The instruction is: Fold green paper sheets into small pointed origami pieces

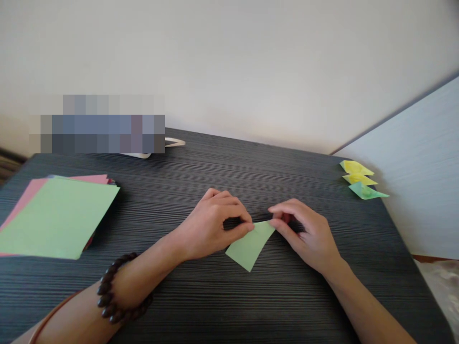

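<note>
A small folded piece of light green paper (250, 248) is held just over the dark table, between both hands. My left hand (220, 219) pinches its upper left edge with thumb and fingers. At the upper right corner, the thumb of my right hand (304, 231) rests against the paper, with its forefinger curled above. The paper's lower point faces me. Fingertips behind the paper are partly hidden. A brown beaded bracelet circles my left wrist.
On the left lies a stack of pink and light green paper sheets (60, 217). Two yellow folded paper shapes (356, 168) and a green folded paper boat (366, 191) line the right edge of the dark table (201, 301). A blurred-out object (103, 129) stands at the back left.
</note>
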`<state>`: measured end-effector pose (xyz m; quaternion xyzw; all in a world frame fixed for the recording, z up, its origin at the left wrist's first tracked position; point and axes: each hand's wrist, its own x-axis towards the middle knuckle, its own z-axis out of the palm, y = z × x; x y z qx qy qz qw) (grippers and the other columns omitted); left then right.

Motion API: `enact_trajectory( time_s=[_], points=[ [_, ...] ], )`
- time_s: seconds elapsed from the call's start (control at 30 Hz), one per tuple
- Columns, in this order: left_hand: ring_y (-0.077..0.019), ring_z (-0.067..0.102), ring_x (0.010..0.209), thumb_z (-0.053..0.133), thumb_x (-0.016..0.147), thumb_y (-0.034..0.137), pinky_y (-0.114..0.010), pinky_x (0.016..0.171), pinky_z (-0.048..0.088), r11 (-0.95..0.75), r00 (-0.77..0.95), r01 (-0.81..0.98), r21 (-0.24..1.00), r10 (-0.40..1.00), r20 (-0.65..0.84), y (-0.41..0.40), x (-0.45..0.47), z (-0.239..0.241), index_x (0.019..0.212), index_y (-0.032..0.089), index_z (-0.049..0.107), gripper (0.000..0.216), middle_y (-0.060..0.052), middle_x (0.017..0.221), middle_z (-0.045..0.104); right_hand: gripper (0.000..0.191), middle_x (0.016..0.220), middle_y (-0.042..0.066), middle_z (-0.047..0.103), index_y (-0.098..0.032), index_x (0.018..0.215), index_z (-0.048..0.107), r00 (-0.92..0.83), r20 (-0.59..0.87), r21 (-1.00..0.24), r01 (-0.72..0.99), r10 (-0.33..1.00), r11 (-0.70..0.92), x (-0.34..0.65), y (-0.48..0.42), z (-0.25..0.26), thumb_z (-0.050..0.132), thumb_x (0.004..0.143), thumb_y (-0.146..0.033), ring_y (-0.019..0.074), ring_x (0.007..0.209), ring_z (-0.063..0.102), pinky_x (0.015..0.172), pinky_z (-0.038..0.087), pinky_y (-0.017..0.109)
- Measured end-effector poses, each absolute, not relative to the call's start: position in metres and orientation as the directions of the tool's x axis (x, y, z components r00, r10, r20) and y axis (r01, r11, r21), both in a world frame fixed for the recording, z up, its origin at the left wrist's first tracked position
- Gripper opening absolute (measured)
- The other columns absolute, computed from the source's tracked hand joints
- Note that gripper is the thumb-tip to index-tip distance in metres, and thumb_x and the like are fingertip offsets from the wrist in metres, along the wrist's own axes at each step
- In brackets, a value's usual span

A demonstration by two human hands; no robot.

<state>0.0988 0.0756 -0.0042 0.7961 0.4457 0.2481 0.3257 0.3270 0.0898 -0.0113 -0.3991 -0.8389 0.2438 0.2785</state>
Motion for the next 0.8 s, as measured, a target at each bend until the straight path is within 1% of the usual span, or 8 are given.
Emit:
enact_trajectory(
  time_s=[0.07, 0.23, 0.43, 0.5, 0.57, 0.63, 0.7, 0.8],
  points=[
    [-0.0124, 0.056, 0.08, 0.057, 0.087, 0.028, -0.031, 0.081, 0.031, -0.306, 0.399, 0.532, 0.79, 0.913, 0.086, 0.076, 0.099, -0.003, 0.081, 0.023, 0.067, 0.013, 0.005, 0.081, 0.068, 0.028, 0.093, 0.003, 0.064, -0.023, 0.114, 0.054, -0.428, 0.261, -0.701, 0.532, 0.865, 0.475, 0.324, 0.085, -0.013, 0.057, 0.087, -0.029, 0.0146, 0.076, 0.058, 0.069, 0.046, 0.029],
    [-0.0135, 0.058, 0.079, 0.058, 0.085, 0.027, -0.033, 0.084, 0.032, -0.229, 0.34, 0.515, 0.826, 0.939, 0.048, 0.076, 0.101, 0.001, 0.078, 0.023, 0.069, 0.013, 0.005, 0.076, 0.069, 0.015, 0.084, 0.0, 0.063, -0.026, 0.102, 0.058, -0.422, 0.084, -0.819, 0.487, 0.903, 0.304, 0.319, 0.079, -0.016, 0.056, 0.088, -0.031, 0.0134, 0.07, 0.055, 0.065, 0.044, 0.028],
    [-0.0151, 0.062, 0.076, 0.058, 0.085, 0.033, -0.031, 0.077, 0.04, -0.046, 0.115, 0.463, 0.885, 0.993, -0.008, 0.074, 0.103, -0.003, 0.081, 0.022, 0.069, 0.016, 0.003, 0.078, 0.071, 0.069, 0.097, 0.002, 0.064, -0.027, 0.139, 0.026, -0.458, 0.047, -0.934, 0.295, 0.888, 0.201, 0.316, 0.079, -0.018, 0.064, 0.082, -0.034, 0.0148, 0.075, 0.057, 0.07, 0.044, 0.032],
    [-0.0143, 0.063, 0.072, 0.059, 0.084, 0.034, -0.028, 0.069, 0.042, 0.015, 0.058, 0.385, 0.923, 0.998, -0.04, 0.074, 0.104, -0.004, 0.087, 0.022, 0.066, 0.015, 0.003, 0.077, 0.071, 0.083, 0.099, 0.002, 0.064, -0.03, 0.144, 0.012, -0.492, 0.046, -0.962, 0.213, 0.87, 0.171, 0.314, 0.076, -0.018, 0.065, 0.082, -0.035, 0.0152, 0.075, 0.058, 0.071, 0.046, 0.033],
    [-0.0135, 0.063, 0.067, 0.059, 0.084, 0.035, -0.026, 0.064, 0.043, 0.044, -0.003, 0.347, 0.937, 0.999, -0.046, 0.073, 0.105, -0.004, 0.091, 0.021, 0.062, 0.015, 0.004, 0.074, 0.07, 0.093, 0.101, 0.002, 0.063, -0.033, 0.145, 0.007, -0.519, 0.108, -0.953, 0.189, 0.848, 0.237, 0.314, 0.073, -0.019, 0.07, 0.077, -0.036, 0.0159, 0.078, 0.059, 0.074, 0.049, 0.034],
    [-0.0133, 0.063, 0.066, 0.059, 0.084, 0.031, -0.029, 0.069, 0.043, 0.029, -0.046, 0.402, 0.915, 0.999, -0.011, 0.073, 0.106, -0.004, 0.088, 0.021, 0.06, 0.011, 0.005, 0.071, 0.07, 0.089, 0.108, 0.003, 0.061, -0.035, 0.141, 0.021, -0.565, 0.21, -0.871, 0.263, 0.798, 0.416, 0.314, 0.073, -0.02, 0.076, 0.07, -0.036, 0.0174, 0.088, 0.06, 0.081, 0.05, 0.035],
    [-0.0138, 0.063, 0.069, 0.059, 0.084, 0.026, -0.034, 0.082, 0.041, -0.017, -0.054, 0.503, 0.864, 0.997, 0.051, 0.073, 0.107, -0.005, 0.085, 0.021, 0.061, 0.006, 0.005, 0.071, 0.07, 0.065, 0.114, 0.004, 0.057, -0.033, 0.13, 0.042, -0.614, 0.288, -0.719, 0.368, 0.735, 0.59, 0.314, 0.075, -0.02, 0.074, 0.073, -0.029, 0.0179, 0.099, 0.058, 0.085, 0.049, 0.033],
    [-0.0153, 0.062, 0.078, 0.059, 0.084, 0.024, -0.039, 0.089, 0.038, -0.118, -0.005, 0.618, 0.778, 0.988, 0.153, 0.073, 0.107, -0.008, 0.085, 0.022, 0.065, 0.007, 0.004, 0.077, 0.071, 0.031, 0.112, 0.005, 0.056, -0.026, 0.112, 0.058, -0.613, 0.354, -0.542, 0.481, 0.707, 0.689, 0.314, 0.08, -0.021, 0.061, 0.083, -0.014, 0.0147, 0.1, 0.058, 0.085, 0.049, 0.028]
  ],
)
